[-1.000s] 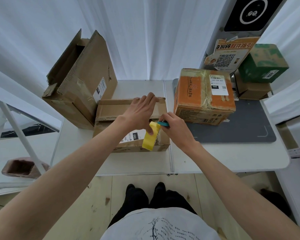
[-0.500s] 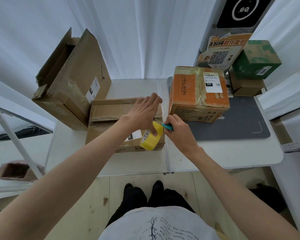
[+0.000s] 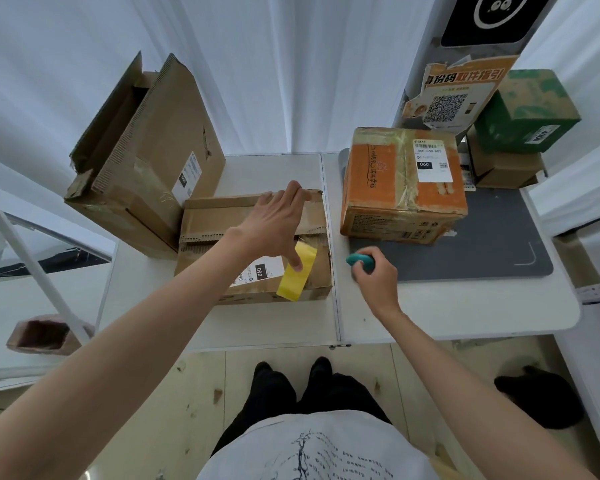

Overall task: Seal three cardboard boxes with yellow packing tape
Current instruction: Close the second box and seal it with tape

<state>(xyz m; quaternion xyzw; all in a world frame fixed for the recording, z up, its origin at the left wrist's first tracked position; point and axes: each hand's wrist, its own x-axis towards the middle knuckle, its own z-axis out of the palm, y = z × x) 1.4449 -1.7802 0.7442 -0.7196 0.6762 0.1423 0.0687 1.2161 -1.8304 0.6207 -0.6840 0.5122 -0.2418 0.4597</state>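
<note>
The left hand (image 3: 274,223) lies flat with straight fingers on the low brown cardboard box (image 3: 222,216), its thumb pressing a strip of yellow packing tape (image 3: 297,273) that runs from under the palm down the box's near face, close to the box's right edge. Right of those fingers, across a bare strip of white table (image 3: 465,306), the right hand (image 3: 373,275) curls round a small teal tool (image 3: 359,260), mostly hidden in the grip, beside the grey mat (image 3: 499,244). The orange taped cardboard box (image 3: 402,185) stands beyond the right fingers and the tall open brown carton (image 3: 146,150) left of the left fingers.
</note>
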